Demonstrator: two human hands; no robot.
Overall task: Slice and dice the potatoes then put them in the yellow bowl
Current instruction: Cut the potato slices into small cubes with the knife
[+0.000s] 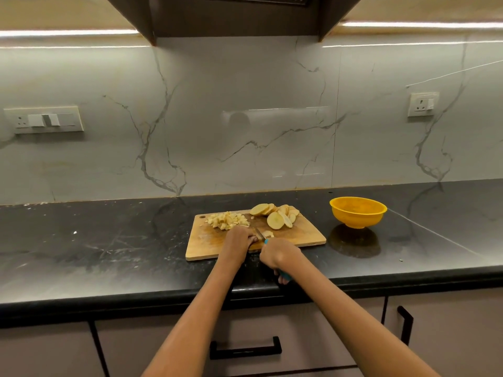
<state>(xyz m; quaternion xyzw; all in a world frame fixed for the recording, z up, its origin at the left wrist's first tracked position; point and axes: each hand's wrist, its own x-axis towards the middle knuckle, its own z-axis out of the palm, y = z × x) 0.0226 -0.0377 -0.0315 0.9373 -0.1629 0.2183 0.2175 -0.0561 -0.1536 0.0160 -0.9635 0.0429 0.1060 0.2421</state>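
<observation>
Just ahead of the right hand (pixel 277 254), its grip closed on the knife (pixel 261 235), left hand (pixel 237 238) pins potato slices (pixel 268 234); dice pile (pixel 227 220) beyond, yellow bowl (pixel 358 212) far right: best tuck fingertips, cut evenly.

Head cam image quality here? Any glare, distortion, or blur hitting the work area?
Head view: wide-angle bends the under-cabinet light strips and counter edge; glossy backsplash shows smeared reflections; black countertop mirrors the yellow bowl; cutting board is evenly lit, but the knife between both hands is small and soft.
</observation>
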